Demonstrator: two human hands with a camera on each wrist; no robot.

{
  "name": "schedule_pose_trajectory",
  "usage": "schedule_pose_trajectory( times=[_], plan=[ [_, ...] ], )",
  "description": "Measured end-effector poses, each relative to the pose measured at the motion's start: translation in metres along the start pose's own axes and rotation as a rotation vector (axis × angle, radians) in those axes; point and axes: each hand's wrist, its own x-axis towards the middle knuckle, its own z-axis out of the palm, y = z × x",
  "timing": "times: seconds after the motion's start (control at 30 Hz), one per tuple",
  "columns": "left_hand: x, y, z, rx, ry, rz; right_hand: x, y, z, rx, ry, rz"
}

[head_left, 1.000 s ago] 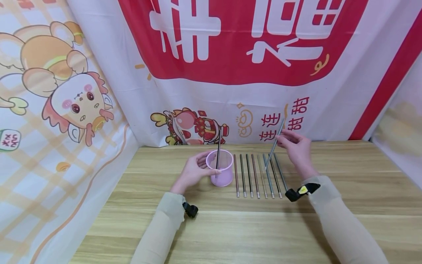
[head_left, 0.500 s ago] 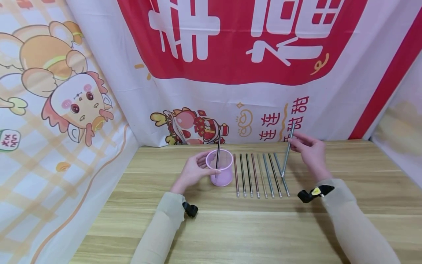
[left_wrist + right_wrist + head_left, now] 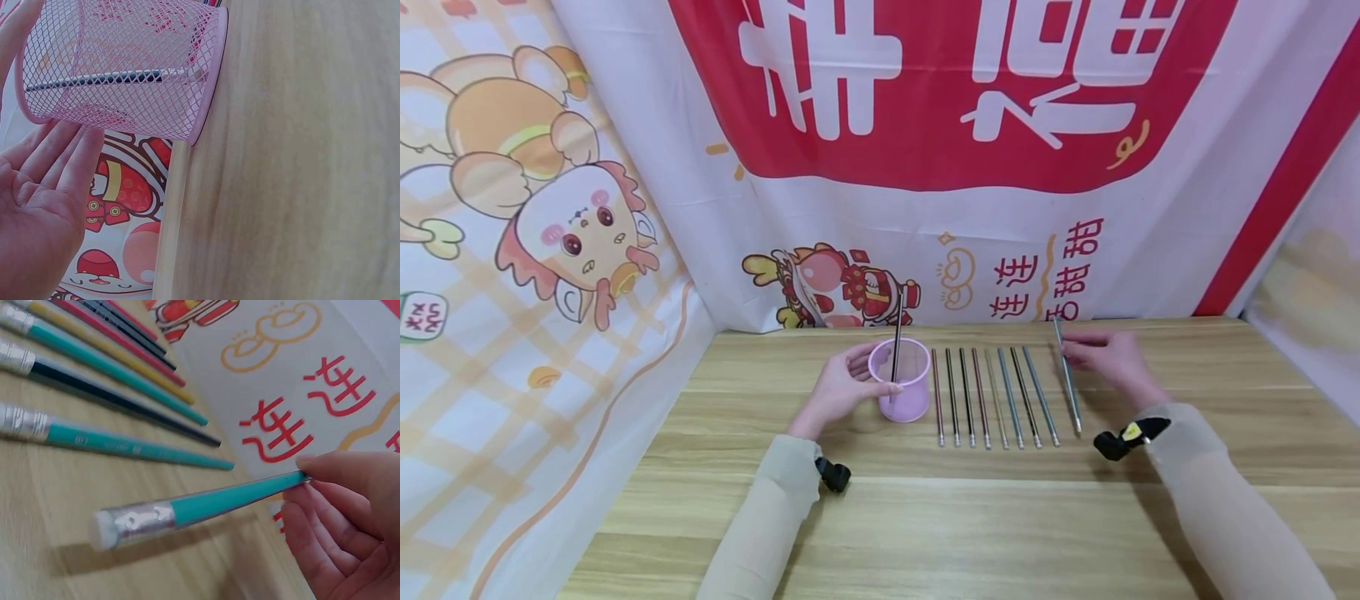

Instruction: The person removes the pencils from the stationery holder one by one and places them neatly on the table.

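Note:
My left hand (image 3: 842,387) steadies a pink mesh pencil cup (image 3: 916,403), thumb at the near rim and fingers behind its far side. One dark pencil (image 3: 125,78) leans inside the cup, its eraser end at the bottom. At the right, my right hand (image 3: 1108,357) pinches a teal pencil (image 3: 237,497) near its far end between thumb and fingers. That pencil's white eraser points toward me, close over the table, with a shadow beneath in the right wrist view. To its left, several pencils (image 3: 1009,400) lie side by side in a row, eraser ends toward me.
The wood-grain table (image 3: 925,533) runs back to a white cloth (image 3: 865,208) with red printing, hanging behind it. Another printed cloth (image 3: 512,375) stands along the left side. The pencil row lies between the cup and my right hand.
My right hand has moved right with the teal pencil, from over the row to beyond its right end, and lowered it from steeply tilted to nearly flat. My left hand and the cup stay put.

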Motion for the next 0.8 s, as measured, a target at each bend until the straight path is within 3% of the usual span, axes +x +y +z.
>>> schedule_pose_trajectory(
  times=[0.13,0.33,0.8],
  plan=[
    [0.0,0.0,0.0,0.005,-0.001,0.001,0.004,0.009,0.001,-0.055,-0.05,0.027],
    [0.0,0.001,0.0,0.0,-0.004,0.007,0.009,0.019,0.004,-0.053,-0.097,0.047],
    [0.0,0.0,-0.001,0.011,-0.015,0.01,0.012,0.019,0.014,-0.174,-0.064,0.094]
  ],
)
